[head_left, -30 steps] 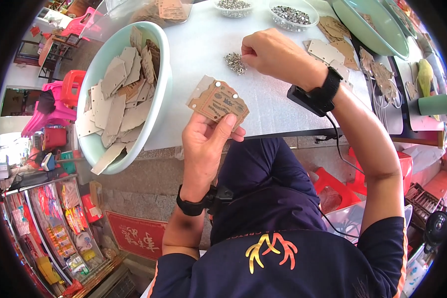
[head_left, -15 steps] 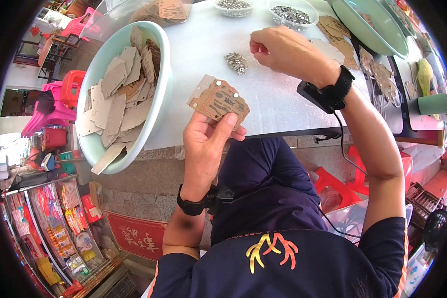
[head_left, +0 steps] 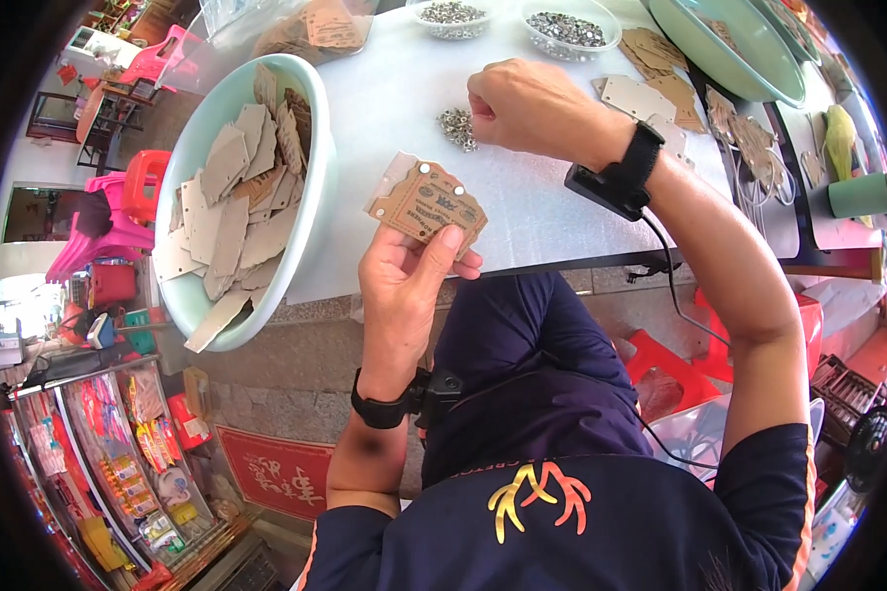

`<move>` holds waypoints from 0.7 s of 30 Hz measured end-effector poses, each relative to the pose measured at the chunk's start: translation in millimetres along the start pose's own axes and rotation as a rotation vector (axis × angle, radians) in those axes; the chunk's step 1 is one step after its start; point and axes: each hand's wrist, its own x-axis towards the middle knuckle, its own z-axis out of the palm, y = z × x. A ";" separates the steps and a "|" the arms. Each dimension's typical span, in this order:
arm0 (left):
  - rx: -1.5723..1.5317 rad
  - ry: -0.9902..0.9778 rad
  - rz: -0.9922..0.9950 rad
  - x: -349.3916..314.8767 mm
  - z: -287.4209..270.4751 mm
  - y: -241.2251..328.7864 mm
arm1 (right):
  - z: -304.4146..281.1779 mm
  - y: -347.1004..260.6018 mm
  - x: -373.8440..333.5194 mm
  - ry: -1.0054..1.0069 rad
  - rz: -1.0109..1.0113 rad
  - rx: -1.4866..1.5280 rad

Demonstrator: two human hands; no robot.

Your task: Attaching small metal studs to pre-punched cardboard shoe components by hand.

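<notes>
My left hand (head_left: 410, 280) pinches a brown printed cardboard card (head_left: 436, 209) by its lower edge, thumb on top. The card has a wavy outline and a clear strip at its left end. White round studs sit at its corners, and one lower hole looks dark. My right hand (head_left: 534, 113) is over the table with curled fingers, right beside a small heap of metal snap pieces (head_left: 455, 128). Its fingertips are mostly hidden behind the hand, so what they hold, if anything, does not show.
A pale green basin (head_left: 317, 148) full of grey and brown cards stands left on the white table (head_left: 365, 98). Two clear bowls of metal pieces, one the bowl (head_left: 572, 51), are at the back. Loose cards (head_left: 639, 97) and another basin (head_left: 700, 44) lie right.
My right hand has moved left and slightly toward me, up to the heap of metal pieces. The left hand keeps the card, shifted a little left.
</notes>
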 end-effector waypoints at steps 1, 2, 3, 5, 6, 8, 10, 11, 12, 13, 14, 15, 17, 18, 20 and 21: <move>-0.005 0.000 0.000 0.5 0.0 0.1 | -2.8 2.1 -2.6 0.024 -0.018 0.038; -0.005 0.003 0.002 0.3 -0.1 0.5 | -5.1 3.5 -4.6 0.047 -0.038 0.077; -0.009 -0.004 -0.002 0.0 0.2 1.5 | -6.9 4.9 -6.3 0.047 -0.042 0.077; -0.015 -0.010 -0.003 -0.2 1.3 3.6 | -10.5 6.9 -8.6 0.076 -0.009 0.037; -0.014 -0.008 -0.003 -0.3 2.1 4.6 | -12.3 6.9 -8.0 0.076 -0.011 0.036; -0.015 -0.009 0.000 0.4 2.9 5.3 | -16.4 7.9 -7.0 0.060 0.034 0.075; 0.011 -0.011 -0.009 1.2 2.7 4.9 | -12.9 8.0 -6.1 0.077 0.000 0.088; 0.011 -0.015 -0.006 1.6 2.5 4.7 | -11.6 6.6 -5.1 0.093 -0.032 0.105; 0.027 -0.016 -0.011 1.6 2.3 4.6 | -10.6 5.0 -4.4 0.096 -0.031 0.103; 0.044 -0.017 -0.015 1.8 2.4 4.7 | -9.2 2.8 -3.8 0.060 -0.029 0.096; 0.045 -0.018 -0.013 1.4 3.0 5.5 | -7.9 0.7 -3.0 0.023 -0.027 0.092; 0.038 -0.011 -0.015 1.2 4.1 6.3 | -4.8 0.9 -1.9 0.036 -0.049 0.082; 0.031 -0.003 -0.016 1.0 4.9 6.5 | 1.2 0.4 0.3 0.048 -0.044 0.057; 0.028 -0.003 -0.013 0.9 4.7 5.7 | 2.8 0.4 0.9 0.058 -0.038 0.033; 0.024 -0.004 -0.010 1.2 4.7 5.2 | 1.7 1.2 1.3 0.027 -0.020 0.046; 0.020 -0.003 -0.008 1.4 4.7 5.0 | 0.1 1.0 1.5 -0.005 -0.001 0.059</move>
